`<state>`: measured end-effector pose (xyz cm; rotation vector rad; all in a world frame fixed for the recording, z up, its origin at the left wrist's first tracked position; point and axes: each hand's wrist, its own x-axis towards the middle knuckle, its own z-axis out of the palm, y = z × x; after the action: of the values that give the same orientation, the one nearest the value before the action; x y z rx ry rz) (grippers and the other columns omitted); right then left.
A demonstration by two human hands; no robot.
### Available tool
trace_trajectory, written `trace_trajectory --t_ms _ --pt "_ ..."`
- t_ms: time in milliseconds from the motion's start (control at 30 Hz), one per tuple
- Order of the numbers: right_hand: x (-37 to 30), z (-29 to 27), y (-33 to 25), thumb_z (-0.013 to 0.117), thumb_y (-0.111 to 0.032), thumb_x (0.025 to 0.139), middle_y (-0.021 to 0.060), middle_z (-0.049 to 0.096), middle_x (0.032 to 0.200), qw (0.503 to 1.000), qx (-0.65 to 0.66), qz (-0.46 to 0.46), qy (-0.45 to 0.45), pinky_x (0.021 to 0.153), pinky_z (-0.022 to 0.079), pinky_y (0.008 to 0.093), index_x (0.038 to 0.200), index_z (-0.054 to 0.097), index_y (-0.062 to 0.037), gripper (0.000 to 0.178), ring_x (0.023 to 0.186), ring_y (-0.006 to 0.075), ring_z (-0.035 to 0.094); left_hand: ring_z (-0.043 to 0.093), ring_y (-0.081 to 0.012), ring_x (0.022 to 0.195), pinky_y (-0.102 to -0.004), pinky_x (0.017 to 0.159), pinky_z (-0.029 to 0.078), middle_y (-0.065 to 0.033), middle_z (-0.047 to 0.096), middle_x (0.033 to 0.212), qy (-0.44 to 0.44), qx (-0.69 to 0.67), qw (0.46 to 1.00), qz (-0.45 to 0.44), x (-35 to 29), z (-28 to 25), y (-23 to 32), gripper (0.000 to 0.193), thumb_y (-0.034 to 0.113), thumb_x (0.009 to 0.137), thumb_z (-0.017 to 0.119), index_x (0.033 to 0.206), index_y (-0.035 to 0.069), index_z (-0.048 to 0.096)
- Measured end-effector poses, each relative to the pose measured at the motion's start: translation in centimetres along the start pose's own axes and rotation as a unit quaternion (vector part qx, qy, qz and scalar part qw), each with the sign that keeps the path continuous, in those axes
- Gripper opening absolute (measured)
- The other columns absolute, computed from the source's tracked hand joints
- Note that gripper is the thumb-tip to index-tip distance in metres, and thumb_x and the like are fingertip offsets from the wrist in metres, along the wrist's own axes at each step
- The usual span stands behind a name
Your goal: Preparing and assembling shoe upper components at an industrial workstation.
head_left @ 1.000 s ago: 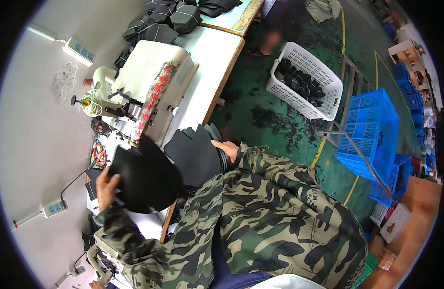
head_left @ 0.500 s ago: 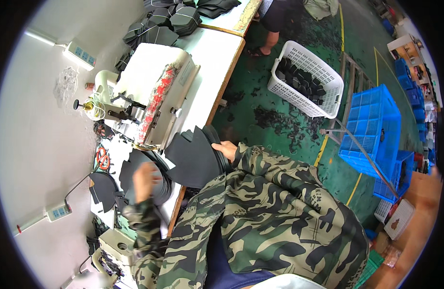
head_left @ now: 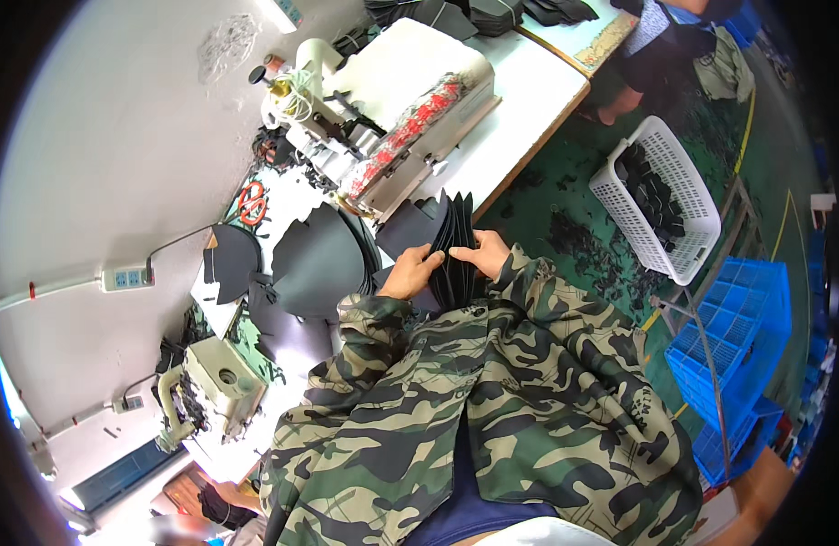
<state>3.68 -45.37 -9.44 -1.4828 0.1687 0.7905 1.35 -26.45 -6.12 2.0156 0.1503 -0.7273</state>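
A bundle of thin black cut sheet pieces [head_left: 453, 241] stands on edge in front of my chest, its layers slightly fanned apart. My left hand [head_left: 412, 273] grips its left side, fingers closed with the thumb near the edges. On the opposite side my right hand [head_left: 481, 255] pinches the same bundle. Behind it another black piece [head_left: 406, 227] lies flat, partly covered. To the left rests a stack of rounded black pieces [head_left: 319, 261] with notched tops. Just beyond my hands is a white sewing machine [head_left: 419, 82] with a red-marked front.
Red-handled scissors [head_left: 251, 202] and a smaller black stack [head_left: 231, 262] lie on the white table [head_left: 520, 86]. Another machine [head_left: 224, 378] stands lower left. On the scrap-strewn green floor are a white basket [head_left: 702, 218] of black pieces and blue crates [head_left: 729, 328]. Another person [head_left: 661, 64] is at upper right.
My left hand has moved right, from over the stack to the bundle. The bundle has turned from lying flat to edge-on between both hands. The whole view has swung leftward.
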Motion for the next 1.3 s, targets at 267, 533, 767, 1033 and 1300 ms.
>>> trace_trajectory --t_ms 267,533,767,1033,1300 --pt "1.6 0.0 0.5 0.071 -0.019 0.076 0.0112 0.066 0.079 0.999 -0.01 -0.031 -0.004 0.051 0.051 0.0294 0.098 0.064 0.0038 0.033 0.064 0.0154 0.063 0.051 -0.0121 0.06 -0.0312 0.056 0.05 -0.0073 0.054 0.067 0.023 -0.021 0.998 -0.051 -0.9 0.0 1.6 0.042 0.036 0.087 0.06 0.081 -0.005 0.055" --pt "1.1 0.3 0.0 0.068 -0.011 0.079 0.0114 0.066 0.087 0.999 -0.029 -0.011 -0.025 0.057 0.053 0.029 0.104 0.059 0.0062 0.032 0.072 0.0168 0.064 0.056 -0.0151 0.065 -0.0327 0.059 0.052 -0.0099 0.057 0.072 0.0 -0.075 0.995 -0.071 -0.3 -0.3 -0.2 0.035 0.03 0.081 0.062 0.082 -0.005 0.056" --pt "2.2 0.4 1.6 0.065 -0.007 0.07 0.0116 0.067 0.084 0.991 -0.126 -0.051 0.018 0.064 0.05 0.0328 0.095 0.063 0.0035 0.028 0.071 0.0189 0.064 0.058 -0.0455 0.087 -0.0496 0.076 0.047 -0.0293 0.06 0.088 0.114 0.172 0.978 0.016 -0.2 2.5 1.6 0.04 0.016 0.069 0.063 0.099 -0.006 0.051" --pt "3.2 -3.2 3.6 0.071 -0.022 0.072 0.0159 0.068 0.092 0.971 -0.213 -0.089 -0.067 0.077 0.05 0.0381 0.101 0.065 -0.0015 0.036 0.087 0.0285 0.066 0.063 -0.0258 0.074 -0.0362 0.068 0.048 -0.0194 0.064 0.079 0.192 -0.016 0.973 0.129 -2.3 -0.6 -3.1 0.033 0.013 0.072 0.066 0.098 -0.006 0.062" --pt "-2.5 0.6 -10.3 0.062 -0.007 0.084 0.0059 0.067 0.092 0.974 -0.116 -0.125 -0.153 0.074 0.049 0.0288 0.103 0.064 0.0028 0.022 0.082 0.0118 0.061 0.061 -0.0216 0.089 -0.0336 0.082 0.049 -0.0099 0.062 0.1 0.473 -0.46 0.75 0.043 -22.4 -12.5 -17.1 0.034 -0.003 0.079 0.059 0.113 -0.003 0.055"
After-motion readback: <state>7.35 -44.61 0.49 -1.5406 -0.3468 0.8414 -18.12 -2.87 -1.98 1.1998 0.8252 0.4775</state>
